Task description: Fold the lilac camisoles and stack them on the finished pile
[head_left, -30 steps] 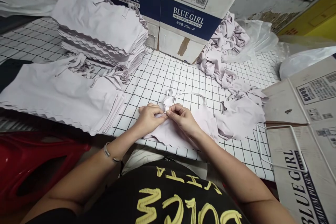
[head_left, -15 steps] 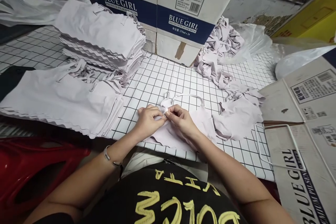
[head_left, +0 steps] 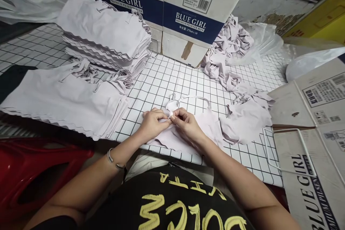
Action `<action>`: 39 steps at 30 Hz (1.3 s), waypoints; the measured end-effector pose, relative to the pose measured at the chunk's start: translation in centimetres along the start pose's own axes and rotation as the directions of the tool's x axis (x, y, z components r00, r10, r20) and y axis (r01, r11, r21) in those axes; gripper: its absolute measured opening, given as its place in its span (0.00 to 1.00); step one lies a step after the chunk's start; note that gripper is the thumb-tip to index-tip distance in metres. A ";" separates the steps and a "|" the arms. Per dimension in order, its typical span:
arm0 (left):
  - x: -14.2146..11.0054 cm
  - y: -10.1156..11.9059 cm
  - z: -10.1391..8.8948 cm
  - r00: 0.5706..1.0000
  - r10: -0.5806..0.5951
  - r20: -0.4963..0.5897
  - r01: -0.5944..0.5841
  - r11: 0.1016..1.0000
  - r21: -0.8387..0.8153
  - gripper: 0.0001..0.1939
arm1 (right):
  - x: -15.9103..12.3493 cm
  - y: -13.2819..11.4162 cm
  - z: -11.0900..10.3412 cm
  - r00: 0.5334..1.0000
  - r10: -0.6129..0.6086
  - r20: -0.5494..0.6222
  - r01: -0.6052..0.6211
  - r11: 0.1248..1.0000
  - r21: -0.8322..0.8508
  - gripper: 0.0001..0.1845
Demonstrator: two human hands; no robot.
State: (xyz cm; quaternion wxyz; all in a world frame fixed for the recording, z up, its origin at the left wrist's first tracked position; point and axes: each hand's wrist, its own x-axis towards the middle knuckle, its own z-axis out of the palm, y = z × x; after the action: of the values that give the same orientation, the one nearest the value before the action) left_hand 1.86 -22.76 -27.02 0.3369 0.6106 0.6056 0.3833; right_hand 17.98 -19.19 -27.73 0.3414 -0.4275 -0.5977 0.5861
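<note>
So the fingers of my left hand [head_left: 153, 125] and right hand [head_left: 187, 125] are pinched almost tip to tip on a little bit of this garment [head_left: 174, 136], though exactly which bit is too small to make out. It's a pale pinkish-lilac thing, plain and smooth-looking, lying kinda rumpled at the near edge of the gridded surface [head_left: 175, 75], with a skinny strap [head_left: 195, 96] arcing out on the far side.
</note>
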 end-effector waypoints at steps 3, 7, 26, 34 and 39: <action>0.0 0.0 0.0 1.000 -0.001 -0.003 0.001 1.000 0.010 0.06 | 0.0 -0.1 0.1 1.000 0.015 -0.005 -0.015 0.999 0.049 0.15; 0.1 -0.1 0.0 1.000 0.007 0.003 -0.007 1.000 0.008 0.05 | 0.0 -0.1 0.2 1.000 -0.007 0.012 0.006 1.000 0.017 0.14; -5.3 -1.5 -2.9 0.938 0.235 0.255 -0.343 0.732 0.588 0.32 | -4.1 -0.1 -7.1 0.920 -0.385 0.076 0.286 0.525 -0.801 0.17; -7.5 -2.1 -5.7 0.914 0.207 0.347 -0.395 0.646 0.653 0.32 | -6.0 0.1 -12.2 0.943 -0.250 -0.221 0.029 0.721 -0.692 0.08; -4.8 3.4 1.3 0.634 0.462 0.620 -0.725 0.635 0.268 0.28 | 4.2 -2.0 -10.6 0.942 -0.257 -0.215 0.082 0.799 -0.596 0.06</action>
State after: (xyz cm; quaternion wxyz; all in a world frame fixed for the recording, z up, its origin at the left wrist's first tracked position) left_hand 4.77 -27.59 -24.93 0.1601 0.9211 0.3277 0.1361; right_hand 25.71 -10.89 -25.25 0.3294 -0.5348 -0.7278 0.2754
